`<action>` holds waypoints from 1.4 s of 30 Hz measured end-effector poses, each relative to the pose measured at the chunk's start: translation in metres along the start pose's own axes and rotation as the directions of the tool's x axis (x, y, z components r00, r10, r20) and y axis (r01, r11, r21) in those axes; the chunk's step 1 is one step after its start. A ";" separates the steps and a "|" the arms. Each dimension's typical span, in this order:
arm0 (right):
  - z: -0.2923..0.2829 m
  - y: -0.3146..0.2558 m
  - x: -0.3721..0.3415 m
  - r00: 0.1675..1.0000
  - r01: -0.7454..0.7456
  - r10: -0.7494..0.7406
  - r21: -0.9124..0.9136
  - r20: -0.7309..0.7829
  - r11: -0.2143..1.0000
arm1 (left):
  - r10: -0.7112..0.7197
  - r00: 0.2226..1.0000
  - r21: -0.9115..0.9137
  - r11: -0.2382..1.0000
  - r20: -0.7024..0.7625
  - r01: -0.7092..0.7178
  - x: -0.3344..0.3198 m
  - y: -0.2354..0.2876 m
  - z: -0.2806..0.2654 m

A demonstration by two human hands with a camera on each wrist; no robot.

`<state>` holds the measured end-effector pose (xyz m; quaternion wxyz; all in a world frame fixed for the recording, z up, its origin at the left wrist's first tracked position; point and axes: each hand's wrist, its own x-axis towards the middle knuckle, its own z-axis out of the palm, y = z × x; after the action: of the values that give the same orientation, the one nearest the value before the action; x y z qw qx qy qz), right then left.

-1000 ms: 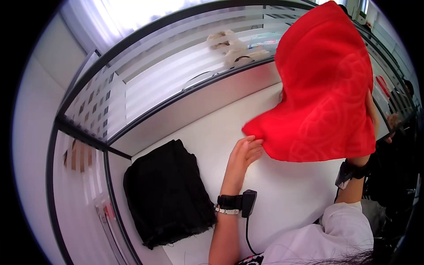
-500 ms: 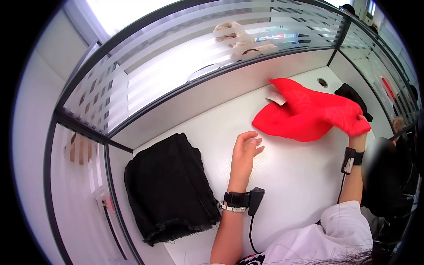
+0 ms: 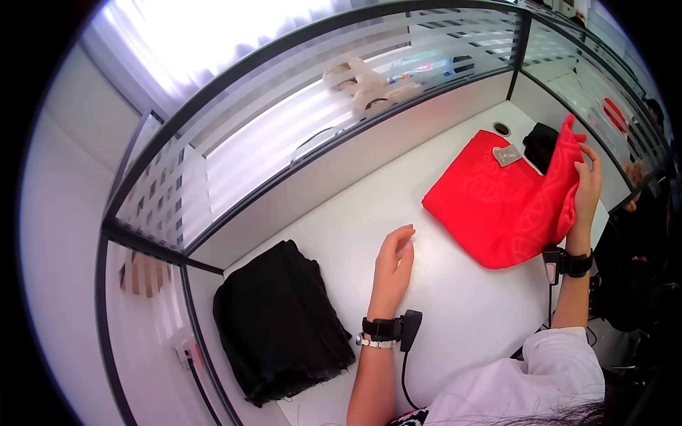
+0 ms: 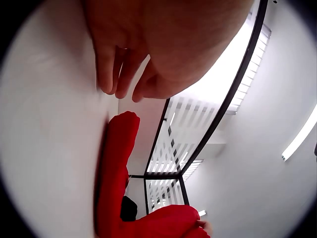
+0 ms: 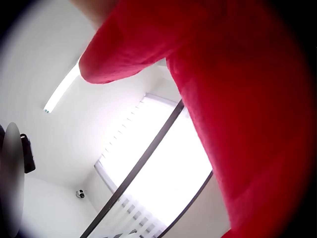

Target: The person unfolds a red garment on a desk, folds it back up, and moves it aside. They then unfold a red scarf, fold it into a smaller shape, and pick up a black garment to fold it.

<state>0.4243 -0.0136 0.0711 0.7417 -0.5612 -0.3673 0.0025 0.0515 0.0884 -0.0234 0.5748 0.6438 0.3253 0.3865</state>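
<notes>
A red cloth [image 3: 490,199] with a pale tag [image 3: 506,155] lies on the white table, its right part lifted. The right hand [image 3: 587,188] grips that raised edge, fingers curled round the fabric. In the right wrist view the red cloth [image 5: 237,99] covers much of the picture and hides most of the hand. The left hand [image 3: 392,270] is held over the table, left of the cloth, fingers loosely bent and holding nothing. The left wrist view shows the left hand [image 4: 148,44] above the red cloth [image 4: 116,163], with a gap between them.
A folded black cloth [image 3: 280,323] with a frayed edge lies at the table's left. A small black item [image 3: 540,145] and a round cable hole [image 3: 501,128] are at the back right corner. A dark-framed glass partition [image 3: 355,128] borders the table.
The red cloth was held high a second ago, came down onto the table, and now lies spread with its right edge raised by the right hand. The left hand no longer touches it.
</notes>
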 end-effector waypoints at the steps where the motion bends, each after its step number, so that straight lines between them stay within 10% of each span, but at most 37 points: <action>1: 0.000 -0.007 -0.002 1.000 -0.022 0.022 -0.016 0.002 1.000 | -0.010 1.000 0.014 1.000 -0.006 0.010 -0.001 0.002 0.001; 9: -0.026 -0.072 -0.022 0.977 -0.111 0.113 -0.019 0.182 0.994 | -0.041 0.999 0.088 0.995 0.019 0.039 -0.002 0.004 0.005; 14: -0.083 -0.078 -0.039 0.938 0.075 0.087 -0.443 0.334 0.893 | -0.107 0.994 0.090 0.990 0.020 0.105 -0.003 0.014 0.012; 23: -0.182 -0.003 -0.068 0.830 -0.367 0.532 -0.553 0.169 0.748 | -0.134 0.991 0.243 0.961 -0.004 0.131 -0.005 0.015 0.017; 34: -0.164 -0.027 -0.065 0.804 -0.268 0.535 -0.646 0.259 0.715 | -0.275 0.918 0.261 0.899 -0.287 0.352 0.018 0.033 0.049; 42: -0.140 -0.016 -0.057 0.695 -0.201 0.591 -0.678 0.410 0.707 | -0.297 0.932 0.090 0.943 -0.209 0.320 0.054 0.031 0.075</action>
<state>0.4529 -0.1598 0.0391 0.3541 -0.7980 -0.4265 0.2363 0.1428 0.0945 0.0108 0.5536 0.5783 0.4995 0.3310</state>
